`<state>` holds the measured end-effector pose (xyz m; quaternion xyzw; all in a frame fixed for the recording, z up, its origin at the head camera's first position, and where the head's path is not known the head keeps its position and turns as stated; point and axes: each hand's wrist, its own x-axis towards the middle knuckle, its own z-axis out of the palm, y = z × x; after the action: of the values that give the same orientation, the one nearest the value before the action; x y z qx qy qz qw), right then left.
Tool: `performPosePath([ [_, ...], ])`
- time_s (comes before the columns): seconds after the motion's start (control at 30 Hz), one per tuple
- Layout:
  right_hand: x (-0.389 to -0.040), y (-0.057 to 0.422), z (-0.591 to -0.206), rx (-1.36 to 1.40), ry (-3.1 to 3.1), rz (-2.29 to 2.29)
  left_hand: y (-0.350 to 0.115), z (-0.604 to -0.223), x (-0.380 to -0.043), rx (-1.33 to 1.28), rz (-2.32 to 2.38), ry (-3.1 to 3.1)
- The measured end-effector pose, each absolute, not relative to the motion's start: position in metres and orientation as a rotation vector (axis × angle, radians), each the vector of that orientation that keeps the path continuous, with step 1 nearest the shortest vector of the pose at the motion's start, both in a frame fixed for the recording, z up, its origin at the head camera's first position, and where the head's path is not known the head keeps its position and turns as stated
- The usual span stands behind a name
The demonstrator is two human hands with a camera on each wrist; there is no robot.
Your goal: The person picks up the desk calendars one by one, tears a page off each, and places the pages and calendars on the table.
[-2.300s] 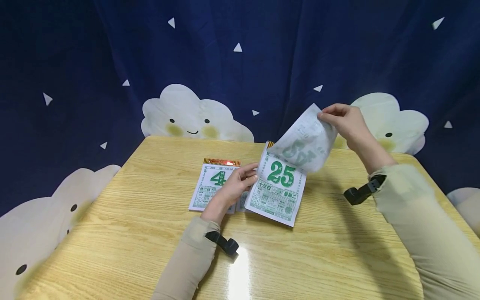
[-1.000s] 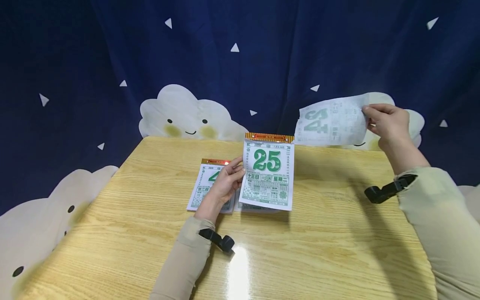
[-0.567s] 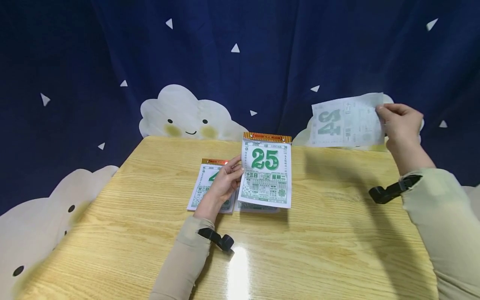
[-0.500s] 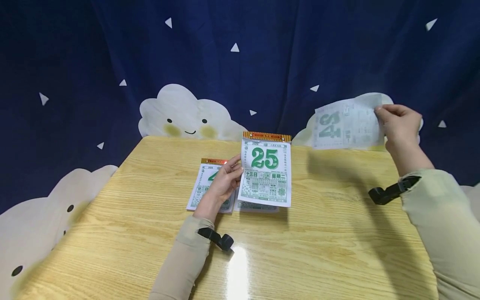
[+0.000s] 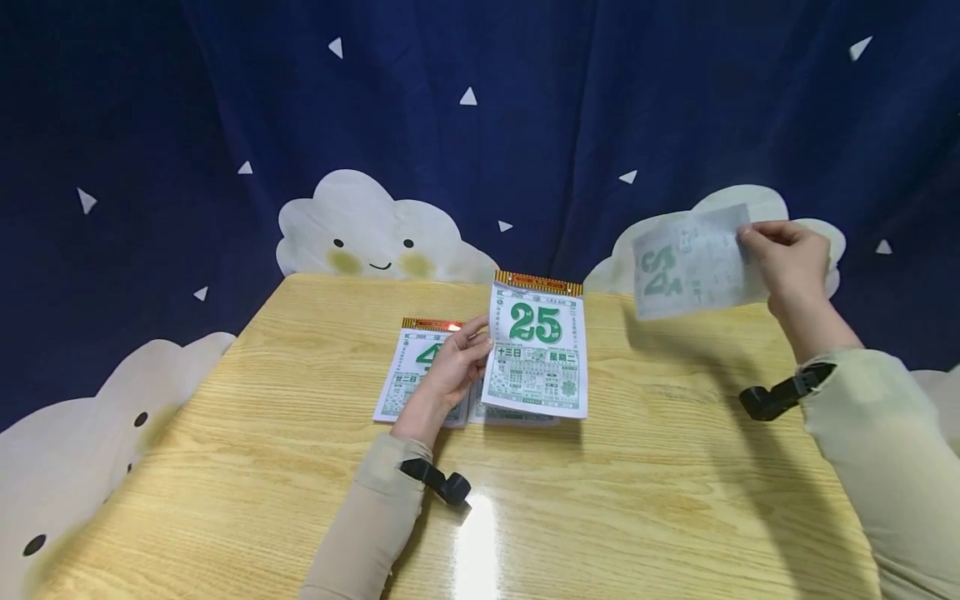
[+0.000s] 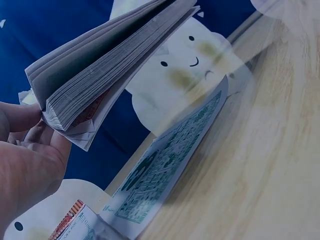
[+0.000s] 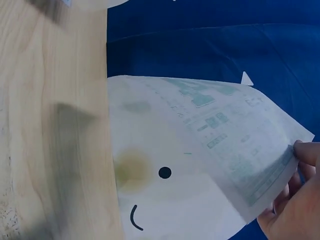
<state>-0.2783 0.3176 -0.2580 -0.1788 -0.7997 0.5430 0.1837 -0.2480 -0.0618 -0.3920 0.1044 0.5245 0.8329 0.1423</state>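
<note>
My left hand (image 5: 453, 362) grips the left edge of a tear-off calendar (image 5: 536, 354), which is raised off the table and shows a green 25. In the left wrist view, its thick stack of pages (image 6: 107, 70) is seen edge-on, pinched between thumb and fingers. My right hand (image 5: 795, 262) pinches a thin loose calendar page (image 5: 693, 262) by its right end, in the air right of the calendar. The page's print shows through from the back, turned sideways. In the right wrist view, thumb and fingers hold the page (image 7: 225, 135) at one corner.
A second tear-off calendar (image 5: 405, 379) showing a 4 lies on the wooden table (image 5: 660, 483), partly behind my left hand. A printed sheet (image 5: 517, 417) lies under the raised calendar, mostly covered. Behind the table hangs a dark blue curtain (image 5: 420, 100) with cloud figures.
The page has come off the calendar's top edge and moved right with my right hand, then dipped slightly. My left hand has brought the calendar leftward and straightened it.
</note>
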Motion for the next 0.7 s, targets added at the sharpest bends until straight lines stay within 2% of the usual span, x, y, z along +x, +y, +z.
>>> performPosePath([
  [0.43, -0.277, 0.32, -0.266, -0.487, -2.382, 1.368, -0.051, -0.395, -0.247, 0.192, 2.372, 1.562],
  [0.7, -0.272, 0.328, -0.274, -0.337, -2.43, 1.261, -0.04, -0.4, -0.247, 0.115, 2.352, 1.582],
])
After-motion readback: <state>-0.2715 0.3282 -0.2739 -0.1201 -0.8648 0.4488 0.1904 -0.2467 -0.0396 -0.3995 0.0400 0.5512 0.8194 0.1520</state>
